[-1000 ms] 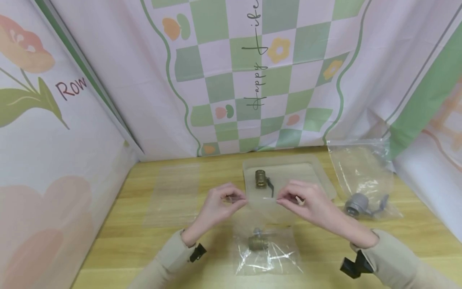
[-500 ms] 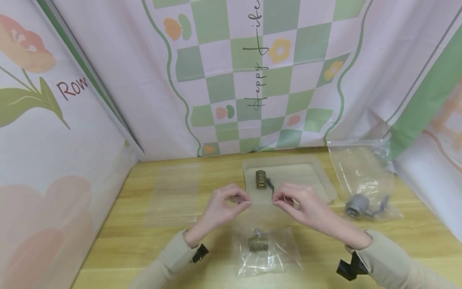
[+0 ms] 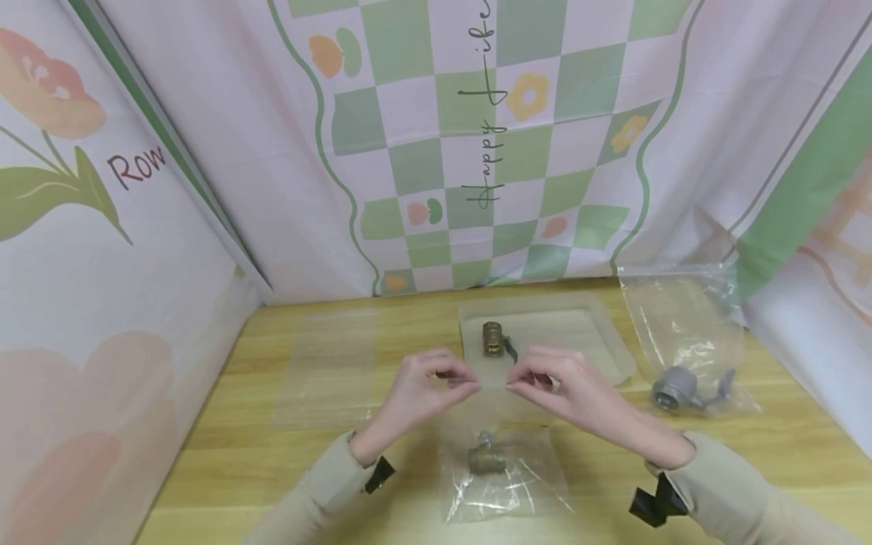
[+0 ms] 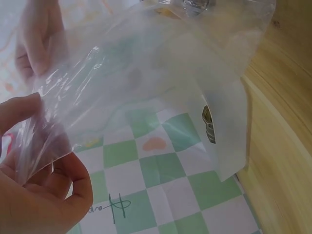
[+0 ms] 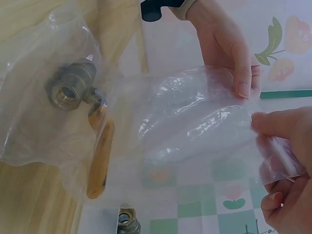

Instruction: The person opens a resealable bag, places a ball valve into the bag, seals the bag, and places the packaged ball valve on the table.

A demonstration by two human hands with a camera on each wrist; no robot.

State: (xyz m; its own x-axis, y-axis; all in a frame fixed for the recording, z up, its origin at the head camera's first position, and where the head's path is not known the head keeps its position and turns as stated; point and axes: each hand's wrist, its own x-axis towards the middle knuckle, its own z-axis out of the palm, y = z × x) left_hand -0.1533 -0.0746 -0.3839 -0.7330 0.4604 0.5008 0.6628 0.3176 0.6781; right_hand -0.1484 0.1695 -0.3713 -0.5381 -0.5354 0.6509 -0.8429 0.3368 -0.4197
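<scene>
A clear plastic bag (image 3: 504, 496) hangs between my hands, its lower part close over the table. Inside it is a brass ball valve (image 5: 73, 87) with an orange-yellow lever handle (image 5: 101, 161), seen best in the right wrist view. My left hand (image 3: 424, 393) pinches the bag's top edge between thumb and fingers. A short gap to the right, my right hand (image 3: 572, 387) pinches the same edge. In both wrist views the film is creased and bunched near the fingertips.
Behind the hands, a shallow whitish tray (image 3: 616, 344) holds another brass valve (image 3: 493, 339) with a dark lever. At right lies a zip bag (image 3: 688, 318) with a grey valve (image 3: 674, 387) in it. Flat clear bags (image 3: 327, 371) lie at left. A patterned curtain (image 3: 463, 166) backs the table.
The right hand has moved left along the bag's top edge and the left hand slightly right, so the gap between them has narrowed. The bagged valve has barely shifted.
</scene>
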